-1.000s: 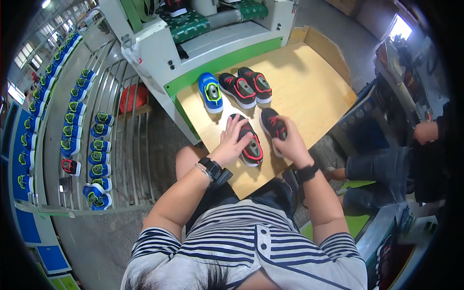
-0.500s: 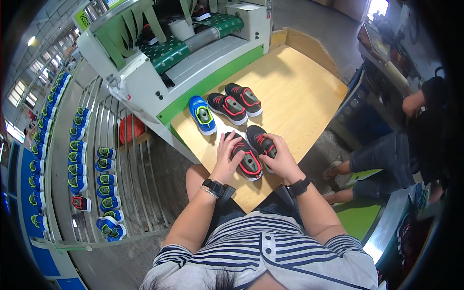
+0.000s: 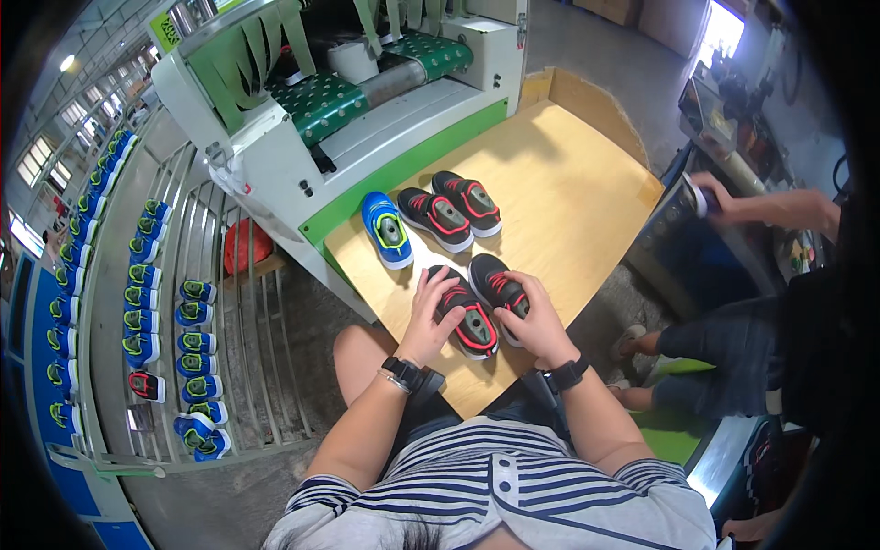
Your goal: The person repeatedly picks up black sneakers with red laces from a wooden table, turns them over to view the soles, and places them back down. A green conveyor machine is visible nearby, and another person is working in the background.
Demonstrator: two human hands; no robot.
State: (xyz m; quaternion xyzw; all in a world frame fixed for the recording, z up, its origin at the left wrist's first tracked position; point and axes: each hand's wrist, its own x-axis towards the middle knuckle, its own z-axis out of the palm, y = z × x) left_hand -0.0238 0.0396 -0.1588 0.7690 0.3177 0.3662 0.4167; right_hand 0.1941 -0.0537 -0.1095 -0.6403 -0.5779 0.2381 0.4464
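A black sneaker with red trim and a white sole (image 3: 477,332) lies on the wooden board, with my left hand (image 3: 429,316) closed around its left side. My right hand (image 3: 539,323) grips its mate, a second black-and-red sneaker (image 3: 492,277), from the right. Both toes point away from me, and grey-green inserts show in the openings. Farther up the board stand another pair of black-and-red sneakers, one at the left (image 3: 438,218) and one at the right (image 3: 470,200). Beside them is a single blue sneaker with yellow-green trim (image 3: 386,231).
A machine with a green conveyor belt (image 3: 321,103) and hanging strips borders the board's (image 3: 587,179) far side. Racks (image 3: 266,348) of mostly blue sneakers fill the left. At the right, another person's arm (image 3: 779,209) reaches toward a dark machine; their legs (image 3: 710,344) are close by.
My view has shifted slightly, moving the scene a little lower. Both hands stay on the same sneakers. The other person's arm at the right has stretched out toward the dark machine.
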